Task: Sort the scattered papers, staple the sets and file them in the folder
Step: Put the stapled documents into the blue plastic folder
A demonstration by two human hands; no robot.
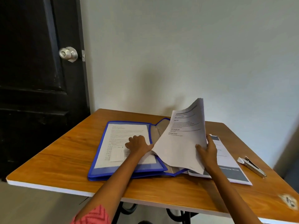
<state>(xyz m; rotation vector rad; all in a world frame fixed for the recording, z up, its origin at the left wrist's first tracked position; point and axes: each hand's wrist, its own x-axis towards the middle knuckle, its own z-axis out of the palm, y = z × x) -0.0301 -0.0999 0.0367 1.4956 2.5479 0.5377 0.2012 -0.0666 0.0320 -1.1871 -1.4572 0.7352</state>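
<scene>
Clearly the filing step is in hand. A set of papers point(182, 139), curved and lifted off the worktop point(68, 152), is gripped at its right edge by the right hand point(207, 148), thumb on the printed face and fingers behind. The blue folder point(103, 162) lies open, and its left flap, already backed by a printed sheet point(119, 136), is pressed flat by the left hand point(138, 143), whose fingers are laid loosely on it and grasp nothing. More printed sheets point(229, 165) lie beside the folder, with the stapler point(252, 166) near the worktop's right edge. Next, the held set is probably to be slid into the pocket, which calls for squared edges and a steadied flap; whether it is stapled cannot be told.
</scene>
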